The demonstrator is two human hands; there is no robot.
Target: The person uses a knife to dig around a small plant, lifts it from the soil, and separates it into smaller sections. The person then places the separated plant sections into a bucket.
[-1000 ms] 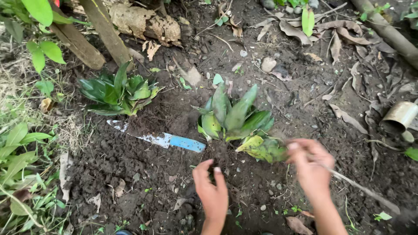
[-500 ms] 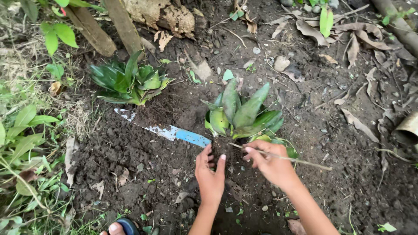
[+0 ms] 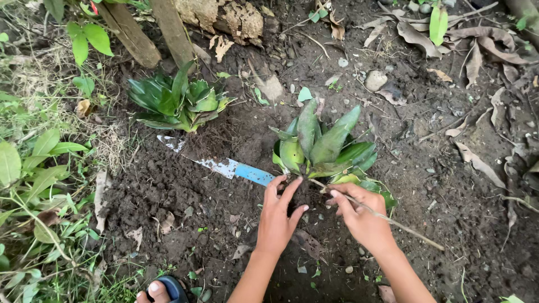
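Left hand [image 3: 276, 219] presses open-fingered into dark soil at the broad-leaved green plant [image 3: 323, 147], steadying its base. Right hand [image 3: 362, 216] grips a thin brown stick [image 3: 393, 221] just beside it, probably for poking soil.

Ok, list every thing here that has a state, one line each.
left hand: open, fingers pressed on soil at the plant's base
right hand: shut on thin stick
near plant: upright in soil
far plant: upright, untouched
knife: lying flat, blade soil-smeared

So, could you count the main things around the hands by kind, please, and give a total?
Hands: 2, left hand and right hand
Leafy plants in the soil: 2, one by the hands, one farther left
Knife: 1
Thin stick: 1
Total: 6
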